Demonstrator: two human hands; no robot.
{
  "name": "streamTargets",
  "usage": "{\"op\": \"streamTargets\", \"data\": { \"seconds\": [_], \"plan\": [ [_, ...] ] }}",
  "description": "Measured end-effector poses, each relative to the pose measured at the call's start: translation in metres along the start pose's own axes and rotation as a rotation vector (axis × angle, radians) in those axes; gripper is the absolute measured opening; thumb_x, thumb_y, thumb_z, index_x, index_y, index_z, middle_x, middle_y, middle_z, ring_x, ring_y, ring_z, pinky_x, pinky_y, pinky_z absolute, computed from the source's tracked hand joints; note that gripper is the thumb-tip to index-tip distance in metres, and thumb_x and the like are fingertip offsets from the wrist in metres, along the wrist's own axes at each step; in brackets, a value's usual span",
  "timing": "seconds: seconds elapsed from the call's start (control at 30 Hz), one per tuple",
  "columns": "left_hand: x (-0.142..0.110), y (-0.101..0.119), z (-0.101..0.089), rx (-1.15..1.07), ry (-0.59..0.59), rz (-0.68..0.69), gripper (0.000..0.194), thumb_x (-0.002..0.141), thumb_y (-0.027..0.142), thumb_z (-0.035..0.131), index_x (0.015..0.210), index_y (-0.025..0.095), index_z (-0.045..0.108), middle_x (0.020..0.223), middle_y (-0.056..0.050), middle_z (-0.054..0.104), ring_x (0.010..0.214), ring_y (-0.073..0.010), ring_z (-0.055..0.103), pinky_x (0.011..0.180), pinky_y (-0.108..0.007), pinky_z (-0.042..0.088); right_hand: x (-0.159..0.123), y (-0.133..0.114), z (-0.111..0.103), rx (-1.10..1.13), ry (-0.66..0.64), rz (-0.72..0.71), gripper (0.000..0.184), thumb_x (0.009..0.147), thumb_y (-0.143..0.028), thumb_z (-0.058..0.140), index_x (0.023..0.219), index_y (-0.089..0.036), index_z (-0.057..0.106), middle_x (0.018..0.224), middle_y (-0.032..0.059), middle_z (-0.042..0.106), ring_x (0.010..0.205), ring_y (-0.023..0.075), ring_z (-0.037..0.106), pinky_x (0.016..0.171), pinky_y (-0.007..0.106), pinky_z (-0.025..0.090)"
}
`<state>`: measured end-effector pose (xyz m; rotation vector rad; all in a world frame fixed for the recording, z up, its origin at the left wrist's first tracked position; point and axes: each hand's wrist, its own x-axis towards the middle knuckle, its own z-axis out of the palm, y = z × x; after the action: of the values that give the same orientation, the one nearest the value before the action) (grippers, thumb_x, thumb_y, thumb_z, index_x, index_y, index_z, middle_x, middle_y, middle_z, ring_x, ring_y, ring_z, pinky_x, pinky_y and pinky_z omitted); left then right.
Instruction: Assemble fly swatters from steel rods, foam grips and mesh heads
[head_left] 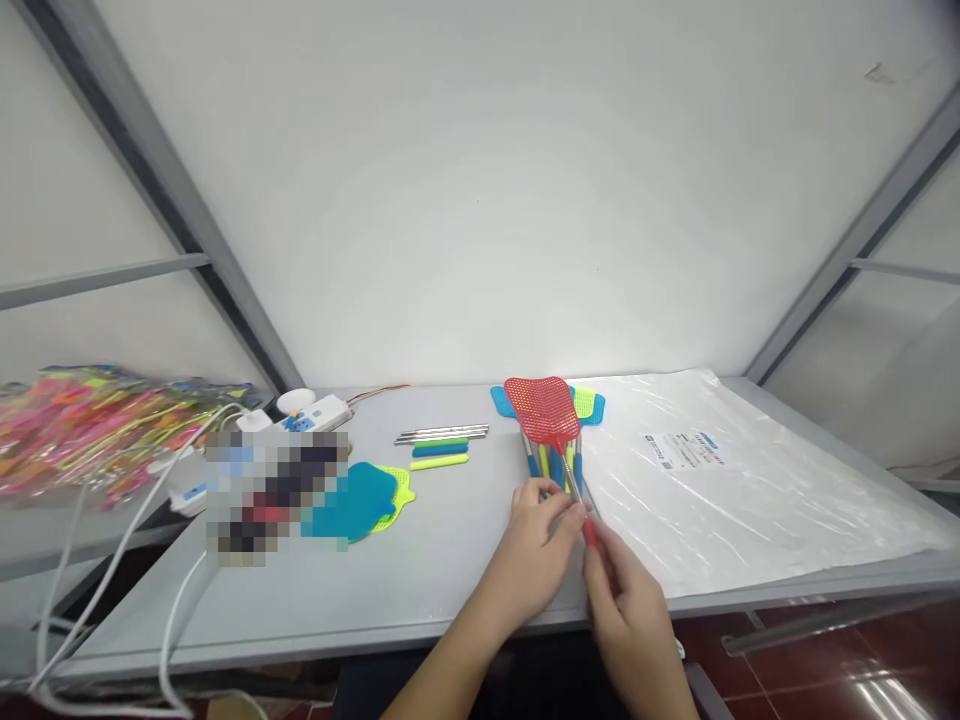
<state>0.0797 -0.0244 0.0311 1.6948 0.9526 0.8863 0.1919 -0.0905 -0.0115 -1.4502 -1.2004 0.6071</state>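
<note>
A red fly swatter (544, 410) lies on top of a small bunch of blue and yellow-green swatters (583, 404) near the middle of the grey table (420, 580). My left hand (534, 555) pinches the swatter's metal shaft with curled fingers. My right hand (626, 600) is closed round the red handle end (592, 530) just below it. Loose metal rods (442, 434) and green, blue and yellow handles (439, 451) lie to the left. Blue and yellow swatter heads (371, 498) sit further left.
A stack of clear plastic bags (720, 480) with a label covers the table's right side. At the left are a heap of packed colourful swatters (97, 425), a white power strip (311, 415) and white cables (127, 560). Grey frame bars flank the white wall.
</note>
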Motion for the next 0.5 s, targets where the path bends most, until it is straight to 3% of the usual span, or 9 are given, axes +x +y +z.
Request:
{"op": "streamTargets", "data": {
  "seconds": [0.07,0.13,0.27,0.4,0.5],
  "plan": [
    [0.015,-0.001,-0.005,0.073,-0.074,0.053,0.028,0.094,0.042,0.048,0.105,0.026,0.068,0.110,-0.009,0.056,0.115,-0.0261,0.047,0.103,-0.040,0.035,0.021,0.004,-0.002,-0.121,0.020,-0.018,0.038,0.092,-0.038,0.049,0.122,-0.019,0.063,0.122,0.0129,0.066,0.114,0.0280,0.061,0.096,0.041,0.049],
    [0.030,-0.003,-0.009,0.067,-0.097,0.068,0.028,0.092,0.042,0.052,0.107,0.025,0.068,0.106,-0.009,0.059,0.109,-0.0274,0.050,0.097,-0.040,0.038,0.039,0.007,0.000,-0.201,0.017,0.008,0.040,0.094,-0.038,0.044,0.124,-0.019,0.061,0.124,0.0133,0.065,0.116,0.0283,0.060,0.098,0.043,0.048],
    [0.063,-0.008,-0.016,-0.139,-0.006,-0.034,0.030,0.089,0.048,0.056,0.086,0.022,0.070,0.085,-0.006,0.062,0.085,-0.0233,0.055,0.081,-0.034,0.041,0.053,0.013,0.015,-0.266,0.021,0.021,0.042,0.095,-0.038,0.040,0.126,-0.016,0.058,0.128,0.0154,0.062,0.119,0.0291,0.058,0.098,0.044,0.048],
    [0.095,-0.014,-0.025,-0.279,0.115,-0.138,0.049,0.094,0.058,0.038,0.097,0.017,0.066,0.080,-0.005,0.061,0.071,-0.0180,0.055,0.068,-0.029,0.041,0.051,0.020,0.031,-0.196,0.002,-0.002,0.041,0.094,-0.041,0.043,0.123,-0.017,0.060,0.125,0.0145,0.064,0.116,0.0279,0.061,0.094,0.039,0.052],
    [0.109,-0.016,-0.028,-0.367,0.158,-0.193,0.056,0.091,0.064,0.039,0.094,0.014,0.065,0.085,-0.006,0.062,0.065,-0.0140,0.052,0.061,-0.026,0.039,0.053,0.022,0.038,-0.124,0.080,0.027,0.042,0.091,-0.047,0.047,0.117,-0.018,0.064,0.119,0.0141,0.068,0.110,0.0286,0.065,0.092,0.038,0.053]
  ]
}}
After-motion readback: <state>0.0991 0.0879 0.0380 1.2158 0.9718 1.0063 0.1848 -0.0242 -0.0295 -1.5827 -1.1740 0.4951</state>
